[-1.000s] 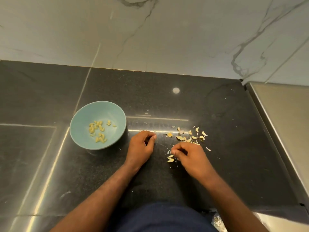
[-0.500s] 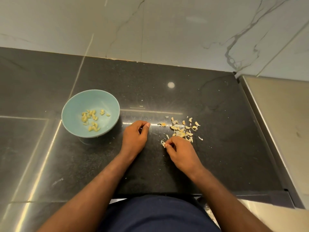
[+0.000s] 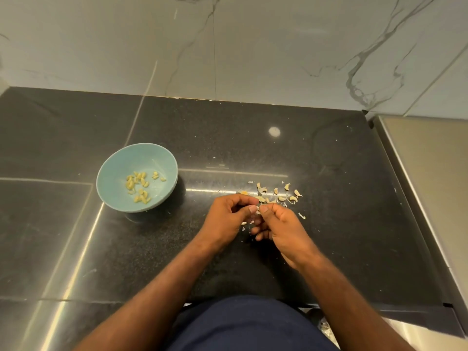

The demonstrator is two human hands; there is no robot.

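My left hand point(image 3: 225, 219) and my right hand point(image 3: 281, 229) meet just above the black counter point(image 3: 253, 138), thumbs tip to tip, pinching one small pale garlic clove point(image 3: 257, 210) between them. Most of the clove is hidden by the fingers. Just beyond the hands lies a scatter of garlic cloves and skins point(image 3: 278, 195) on the counter. To the left stands a light blue bowl point(image 3: 119, 173) holding several peeled yellowish cloves point(image 3: 140, 186).
A marble wall point(image 3: 228, 46) rises behind the counter. A steel surface point(image 3: 430, 173) adjoins the counter on the right. Small skin flakes point(image 3: 301, 216) lie near my right hand. My dark blue clothing fills the bottom middle.
My right hand picked a clove off the counter and rose. My left hand came off the counter and moved right to meet it. Both now pinch the clove together.
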